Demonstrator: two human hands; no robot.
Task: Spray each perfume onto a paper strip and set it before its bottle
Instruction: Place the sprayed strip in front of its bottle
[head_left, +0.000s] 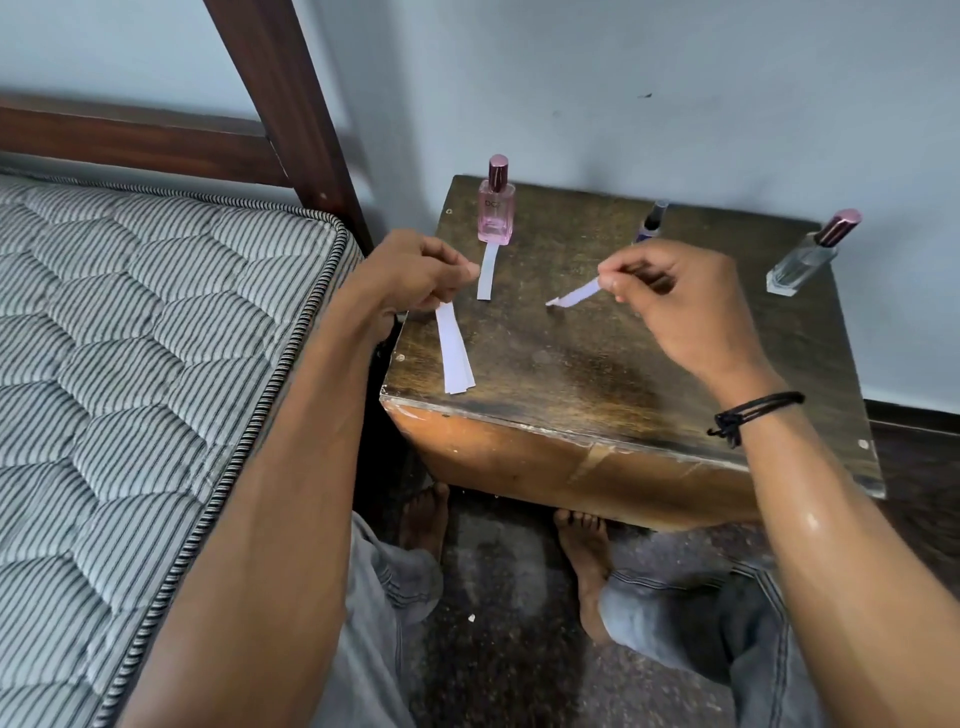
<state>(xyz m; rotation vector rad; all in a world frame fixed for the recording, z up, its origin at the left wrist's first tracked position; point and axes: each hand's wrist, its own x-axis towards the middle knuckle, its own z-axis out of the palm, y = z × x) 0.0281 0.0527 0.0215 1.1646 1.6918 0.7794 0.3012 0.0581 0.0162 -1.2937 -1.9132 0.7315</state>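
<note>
- In the centre of my frame, the left hand (415, 275) pinches a small bunch of paper strips (457, 358); they hang down over the table's (571, 374) left edge.
- The right hand (670, 306), right of centre, pinches one single strip (576, 296) between thumb and fingertips. Its free end points left and sits low over the tabletop; I cannot tell if it touches.
- The pink bottle (496, 208) stands upright at the table's upper left, capped, with a laid strip (487, 273) flat just before it.
- A small dark bottle (652, 223) shows partly behind the right hand.
- A clear bottle (805, 254) stands at the table's upper right corner.
- A striped mattress (130, 338) fills the left side.
</note>
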